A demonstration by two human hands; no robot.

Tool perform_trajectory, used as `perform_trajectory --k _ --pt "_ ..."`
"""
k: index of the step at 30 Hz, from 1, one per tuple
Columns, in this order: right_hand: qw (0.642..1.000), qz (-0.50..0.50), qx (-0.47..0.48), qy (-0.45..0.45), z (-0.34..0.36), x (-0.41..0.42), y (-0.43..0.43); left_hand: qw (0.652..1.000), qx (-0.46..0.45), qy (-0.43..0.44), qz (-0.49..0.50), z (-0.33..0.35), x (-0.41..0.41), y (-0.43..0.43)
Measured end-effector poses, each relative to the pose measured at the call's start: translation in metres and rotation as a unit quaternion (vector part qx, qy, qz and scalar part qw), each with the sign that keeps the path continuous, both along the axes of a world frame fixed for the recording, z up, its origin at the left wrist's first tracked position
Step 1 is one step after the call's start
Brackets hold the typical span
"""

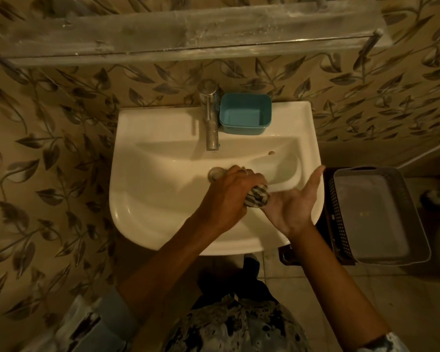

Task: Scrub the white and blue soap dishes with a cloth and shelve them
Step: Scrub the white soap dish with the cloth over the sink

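The blue soap dish (245,114) stands upright and empty on the back ledge of the white sink (148,199), just right of the tap. Over the basin, my left hand (229,196) is closed around a balled, striped cloth (256,197). My right hand (294,201) lies palm up beside it, fingers spread, its palm touching the cloth. No white soap dish shows in this view. A dusty glass shelf (163,34) hangs on the wall above the sink.
A chrome tap (210,115) rises at the sink's back centre, and the drain (215,173) sits just beyond my left hand. A dark perforated basket (337,217) holding a grey tray (377,214) stands to the sink's right. Leaf-patterned tiles cover the wall.
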State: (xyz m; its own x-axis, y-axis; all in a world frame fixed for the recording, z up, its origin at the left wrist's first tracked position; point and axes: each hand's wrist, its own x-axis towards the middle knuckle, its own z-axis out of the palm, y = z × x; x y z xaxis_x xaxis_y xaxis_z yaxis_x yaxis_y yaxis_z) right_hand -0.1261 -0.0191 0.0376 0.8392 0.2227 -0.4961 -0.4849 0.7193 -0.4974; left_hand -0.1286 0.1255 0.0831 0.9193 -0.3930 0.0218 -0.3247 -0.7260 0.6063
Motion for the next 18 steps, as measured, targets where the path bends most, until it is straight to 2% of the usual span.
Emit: perform_trajectory --k 2,5,10,13,16,18 --pt "0.997 0.019 0.071 0.012 0.006 0.007 -0.004 0.995 0.061 -0.057 -0.045 0.001 0.003 0.006" --pt "0.997 0.025 0.062 0.031 0.010 0.012 -0.003 0.990 0.087 -0.078 -0.074 -0.002 0.001 0.009" --pt "0.999 -0.021 0.026 0.031 0.006 0.011 0.004 0.998 0.019 0.052 -0.007 -0.007 -0.008 0.001" --pt "0.997 -0.049 -0.058 0.002 -0.003 0.007 0.013 0.991 -0.037 0.126 0.024 -0.008 -0.017 -0.013" --pt "0.987 -0.065 -0.127 -0.067 -0.008 0.005 0.017 0.978 -0.103 0.174 0.052 -0.006 -0.029 -0.029" --pt "0.978 -0.056 -0.157 -0.122 -0.008 0.002 0.018 0.953 -0.168 0.233 0.099 -0.005 -0.028 -0.031"
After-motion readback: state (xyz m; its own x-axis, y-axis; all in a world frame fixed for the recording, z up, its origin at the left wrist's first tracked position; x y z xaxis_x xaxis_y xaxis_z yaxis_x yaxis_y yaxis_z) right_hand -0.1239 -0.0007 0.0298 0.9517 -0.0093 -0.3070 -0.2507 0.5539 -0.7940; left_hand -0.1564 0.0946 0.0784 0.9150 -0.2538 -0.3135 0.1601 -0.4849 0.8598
